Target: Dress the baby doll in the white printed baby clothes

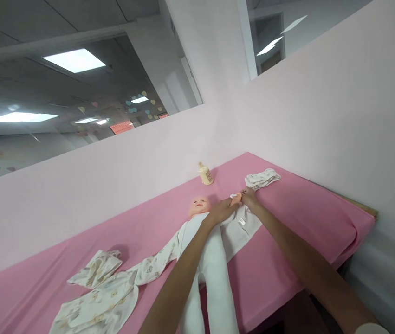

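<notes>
A baby doll point(200, 204) lies on its back, dressed in white, its legs toward me. My left hand point(224, 211) closes around the doll's outstretched arm, near its small pink hand point(236, 199). Right beside those doll fingers, my right hand point(250, 198) is closed in a pinch; what sits between its fingertips is too small to make out. Under both hands a white garment point(241, 232) is spread flat. A patterned sleeve point(157, 265) stretches out on the doll's other side.
The pink-covered table point(281, 260) meets white walls at the back and right. A cream-coloured bottle point(205, 174) stands by the back wall. Folded patterned cloth point(263, 178) lies at the right, and crumpled patterned clothing point(98, 269) at the left.
</notes>
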`<move>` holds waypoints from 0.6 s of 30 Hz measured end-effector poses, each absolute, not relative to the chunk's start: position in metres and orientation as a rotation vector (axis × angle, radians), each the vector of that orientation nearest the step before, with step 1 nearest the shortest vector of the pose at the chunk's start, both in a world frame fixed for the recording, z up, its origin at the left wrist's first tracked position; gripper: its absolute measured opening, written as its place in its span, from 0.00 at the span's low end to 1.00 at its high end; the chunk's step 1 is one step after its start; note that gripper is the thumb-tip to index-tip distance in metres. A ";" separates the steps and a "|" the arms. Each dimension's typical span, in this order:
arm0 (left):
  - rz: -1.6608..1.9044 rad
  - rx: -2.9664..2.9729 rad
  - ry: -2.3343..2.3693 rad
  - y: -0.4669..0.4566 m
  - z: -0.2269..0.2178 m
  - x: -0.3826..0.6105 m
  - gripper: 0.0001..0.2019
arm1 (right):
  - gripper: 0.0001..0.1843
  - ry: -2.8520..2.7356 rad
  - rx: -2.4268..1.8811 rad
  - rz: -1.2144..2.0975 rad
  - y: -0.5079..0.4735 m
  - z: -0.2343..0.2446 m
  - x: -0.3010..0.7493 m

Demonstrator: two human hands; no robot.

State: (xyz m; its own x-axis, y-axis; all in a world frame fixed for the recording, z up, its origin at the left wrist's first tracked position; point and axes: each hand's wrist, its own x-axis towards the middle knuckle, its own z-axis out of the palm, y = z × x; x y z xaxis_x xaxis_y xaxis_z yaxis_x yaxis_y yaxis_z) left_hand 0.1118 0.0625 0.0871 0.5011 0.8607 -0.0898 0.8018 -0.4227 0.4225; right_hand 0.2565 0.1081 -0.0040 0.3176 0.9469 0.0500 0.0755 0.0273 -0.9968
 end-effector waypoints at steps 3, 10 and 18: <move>0.103 2.321 1.411 0.068 0.082 0.117 0.20 | 0.04 -0.969 -1.341 0.966 0.113 -0.005 0.260; 0.060 2.278 1.432 0.077 0.073 0.125 0.17 | 0.12 -0.969 -1.342 0.792 0.101 0.006 0.258; 0.223 2.285 1.394 0.079 0.069 0.117 0.10 | 0.09 -1.349 -1.296 0.428 0.074 0.015 0.242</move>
